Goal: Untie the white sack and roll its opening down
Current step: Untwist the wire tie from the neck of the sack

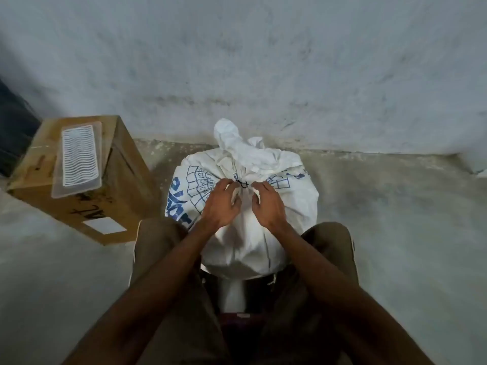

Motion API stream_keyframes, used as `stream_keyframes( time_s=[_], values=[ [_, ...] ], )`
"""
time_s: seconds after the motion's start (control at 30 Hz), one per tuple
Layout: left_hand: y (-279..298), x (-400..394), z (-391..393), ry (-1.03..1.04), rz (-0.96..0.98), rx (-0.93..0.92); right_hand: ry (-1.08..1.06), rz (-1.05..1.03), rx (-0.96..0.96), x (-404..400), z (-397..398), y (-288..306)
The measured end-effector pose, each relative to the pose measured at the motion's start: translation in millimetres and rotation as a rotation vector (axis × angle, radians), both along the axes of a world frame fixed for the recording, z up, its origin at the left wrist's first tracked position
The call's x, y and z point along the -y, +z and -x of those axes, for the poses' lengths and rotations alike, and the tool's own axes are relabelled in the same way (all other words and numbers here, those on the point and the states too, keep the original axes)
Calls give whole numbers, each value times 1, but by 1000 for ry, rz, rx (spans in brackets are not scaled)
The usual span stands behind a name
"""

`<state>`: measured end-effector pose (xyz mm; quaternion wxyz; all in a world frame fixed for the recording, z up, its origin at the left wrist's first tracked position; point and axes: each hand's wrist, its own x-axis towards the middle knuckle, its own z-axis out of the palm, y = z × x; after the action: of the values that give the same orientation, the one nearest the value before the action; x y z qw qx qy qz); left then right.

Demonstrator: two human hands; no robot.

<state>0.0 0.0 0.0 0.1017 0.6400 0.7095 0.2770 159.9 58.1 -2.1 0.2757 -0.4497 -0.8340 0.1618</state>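
flanking tie [243, 183], left hand [220, 205], right hand [268, 206], white sack [290, 204] beneath

Both forearms reaching toward twelve o'clock, left hand [220, 204] and right hand [267, 205] side by side, fingers curled, fingertips pinching inward

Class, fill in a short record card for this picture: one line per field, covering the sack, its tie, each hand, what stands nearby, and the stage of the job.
sack: white sack with blue print, upright on the floor between the person's knees
tie: dark string knotted around the gathered neck, still tied
left hand: left hand on the neck, fingers at the knot
right hand: right hand on the neck opposite, fingers at the knot
nearby: cardboard box to the left, clear plastic tray on top
stage: opening not yet rolled down
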Motion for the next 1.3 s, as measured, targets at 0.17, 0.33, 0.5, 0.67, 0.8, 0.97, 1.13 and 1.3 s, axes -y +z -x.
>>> stream_keyframes(
  time_s=[0.17,0.33,0.5,0.67,0.8,0.97,1.13,1.3],
  values=[
    [-24,-48,27,-45,128,133,85,67,44,-50,17,-20],
    [-47,-79,38,12,108,218,151,100,-1,-95,32,-39],
    [-48,-103,44,-17,176,242,117,199,-131,-119,33,-51],
    [-51,-124,59,-207,230,42,206,166,-90,-135,34,-61],
    [-57,-132,61,-253,280,49,202,212,-134,-134,20,-70],
    [-60,-137,59,-231,302,77,265,185,-107,-134,16,-72],
    [-58,-133,54,-200,272,29,264,168,-98,-131,12,-72],
    [-56,-128,50,-165,250,32,228,142,-96,-125,9,-72]
  ],
)
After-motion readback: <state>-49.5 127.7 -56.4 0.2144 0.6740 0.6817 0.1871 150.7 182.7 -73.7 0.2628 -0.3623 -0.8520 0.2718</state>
